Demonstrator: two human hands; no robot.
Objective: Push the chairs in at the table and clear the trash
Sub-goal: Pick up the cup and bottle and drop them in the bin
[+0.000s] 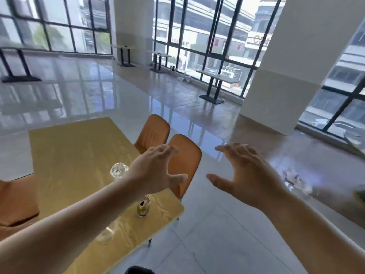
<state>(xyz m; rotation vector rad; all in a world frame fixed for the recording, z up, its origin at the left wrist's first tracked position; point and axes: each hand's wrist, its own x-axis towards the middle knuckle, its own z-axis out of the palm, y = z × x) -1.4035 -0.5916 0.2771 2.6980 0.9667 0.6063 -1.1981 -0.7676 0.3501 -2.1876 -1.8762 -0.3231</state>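
Chairs (183, 165) (orange, two) sit beyond the left hand (156, 171); it and the right hand (248, 178) reach forward, fingers spread, apparently touching nothing, above the table (79, 151).

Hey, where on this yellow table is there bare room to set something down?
The far half of the yellow table is bare, from its far edge to the clear cup with a straw. The near right end is crowded: that cup, the small can and a clear glass, beneath the left hand.
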